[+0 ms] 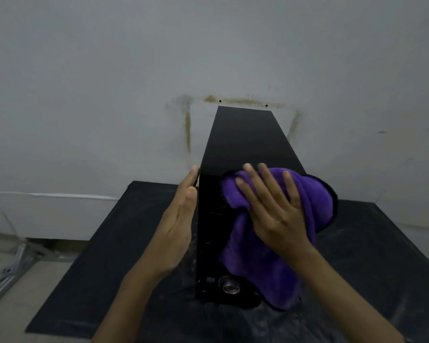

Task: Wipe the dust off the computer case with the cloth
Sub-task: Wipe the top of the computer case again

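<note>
A tall black computer case [245, 139] stands upright on a table covered in black cloth [104, 280]. A purple cloth [310, 201] with a dark edge drapes over the case's near top edge and down its front face. My right hand [273, 209] lies flat on the purple cloth with fingers spread, pressing it against the case's upper front. My left hand [181, 219] rests flat against the left side of the case, fingers straight, thumb near the front corner. A round knob [230, 285] shows at the bottom of the case's front.
A stained grey wall [134, 82] rises right behind the case. Metal rails [13, 271] lie on the floor at the lower left. The table's black cover shows pale dust marks around the case.
</note>
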